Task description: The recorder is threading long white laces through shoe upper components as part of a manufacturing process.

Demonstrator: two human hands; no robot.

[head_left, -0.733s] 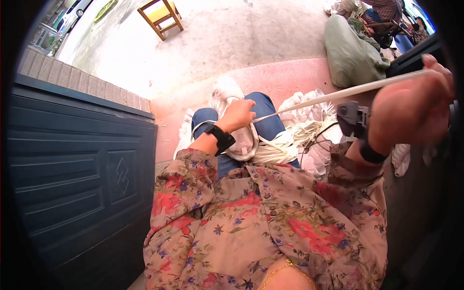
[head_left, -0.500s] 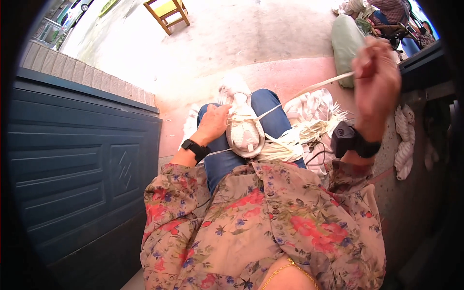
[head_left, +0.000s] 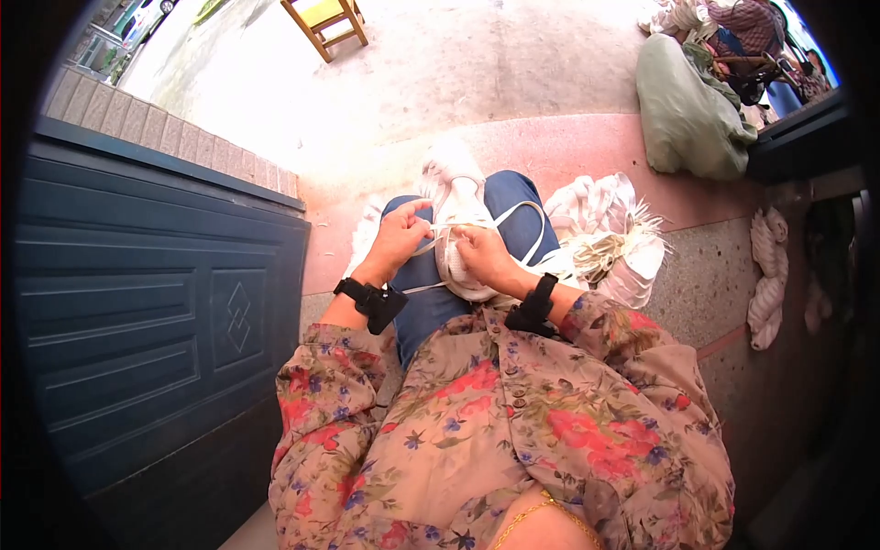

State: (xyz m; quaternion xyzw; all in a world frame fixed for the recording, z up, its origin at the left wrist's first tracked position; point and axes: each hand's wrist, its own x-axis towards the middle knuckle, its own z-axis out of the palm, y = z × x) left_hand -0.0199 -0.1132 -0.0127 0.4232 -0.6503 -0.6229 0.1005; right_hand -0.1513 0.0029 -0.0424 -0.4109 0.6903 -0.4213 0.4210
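A white shoe (head_left: 452,261) lies between my knees, its toe toward me and partly covered by my right hand. A flat white lace (head_left: 539,215) loops out from it across my right knee. My left hand (head_left: 401,240) is at the shoe's left side, index finger stretched forward, the other fingers curled on the lace. My right hand (head_left: 486,257) is over the top of the shoe, thumb and finger pinched together on the lace. The fingertips of both hands are close together; exactly how the lace runs between them is too small to make out.
Beside my right leg lies a heap of white shoes or cloth (head_left: 596,206) with loose cream strings (head_left: 619,243). Farther right are a pale green sack (head_left: 683,110) and a twisted white bundle (head_left: 768,275). A blue panelled door (head_left: 165,302) stands left; a wooden chair (head_left: 325,23) is ahead.
My right hand has come down from the far right, where it held the lace stretched out, to the shoe beside my left hand. The lace has gone slack into a loop.
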